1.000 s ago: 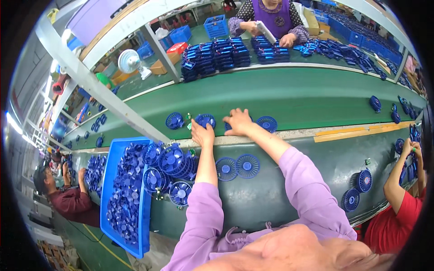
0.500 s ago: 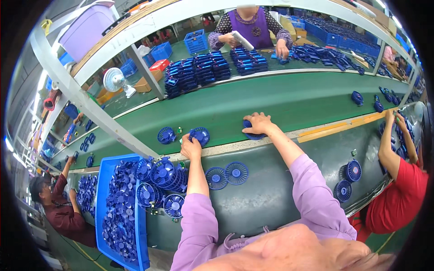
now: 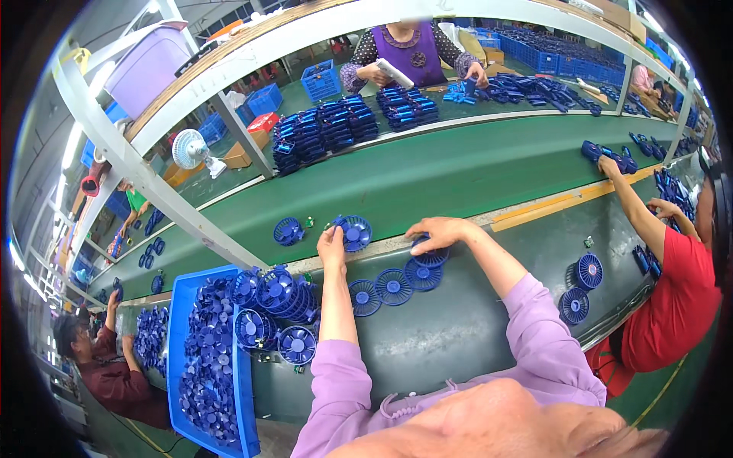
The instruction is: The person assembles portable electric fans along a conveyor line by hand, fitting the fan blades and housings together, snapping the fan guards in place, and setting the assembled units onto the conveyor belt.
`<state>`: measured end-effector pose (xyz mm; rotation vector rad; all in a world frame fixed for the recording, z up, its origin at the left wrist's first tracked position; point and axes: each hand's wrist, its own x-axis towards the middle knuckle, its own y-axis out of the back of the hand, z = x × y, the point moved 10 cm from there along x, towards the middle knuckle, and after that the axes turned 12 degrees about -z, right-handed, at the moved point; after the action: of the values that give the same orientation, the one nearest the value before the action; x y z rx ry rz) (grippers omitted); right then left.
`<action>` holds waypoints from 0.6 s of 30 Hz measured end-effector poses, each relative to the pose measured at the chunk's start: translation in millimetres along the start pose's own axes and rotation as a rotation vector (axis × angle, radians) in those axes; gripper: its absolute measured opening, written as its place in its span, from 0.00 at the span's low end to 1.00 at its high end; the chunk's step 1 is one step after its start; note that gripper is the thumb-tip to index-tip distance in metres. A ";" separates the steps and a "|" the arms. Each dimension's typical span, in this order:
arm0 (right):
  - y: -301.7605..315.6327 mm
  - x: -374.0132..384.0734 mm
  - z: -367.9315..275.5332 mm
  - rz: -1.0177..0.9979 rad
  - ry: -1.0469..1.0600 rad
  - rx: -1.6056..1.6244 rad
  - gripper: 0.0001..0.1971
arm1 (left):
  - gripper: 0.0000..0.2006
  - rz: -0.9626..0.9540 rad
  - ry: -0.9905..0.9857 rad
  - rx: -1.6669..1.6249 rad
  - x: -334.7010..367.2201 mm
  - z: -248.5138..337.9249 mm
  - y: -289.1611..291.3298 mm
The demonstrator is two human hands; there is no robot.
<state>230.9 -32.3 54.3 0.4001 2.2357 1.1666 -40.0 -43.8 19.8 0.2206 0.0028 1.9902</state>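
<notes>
My left hand pinches the near-left rim of a round blue fan housing at the green belt's near edge. Fingers bent over it, my right hand holds a round blue fan grille above the dark worktop's far edge. That grille overlaps another grille, which continues a row with two more, a middle grille and a left grille. On the belt, left of my left hand, lies a second fan housing with a small green circuit board beside it.
A blue bin of small blue parts stands left, beside stacked fan housings. Two round blue pieces lie to the right. A white post slants across the left. Co-workers sit at both sides; another stands across the belt.
My right hand has drawn a grille from the belt toward me, onto the row's end. Another grille now shows in the row. My left hand stays at its housing, which has shifted slightly right in view.
</notes>
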 end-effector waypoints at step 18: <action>23.1 -63.0 -103.0 1.038 0.430 0.371 0.13 | 0.21 -0.552 0.309 -1.182 -118.2 38.7 -97.3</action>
<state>216.9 -117.4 141.9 1.7543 2.6755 1.3735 101.3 -113.6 29.7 -0.7675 -0.7988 1.1906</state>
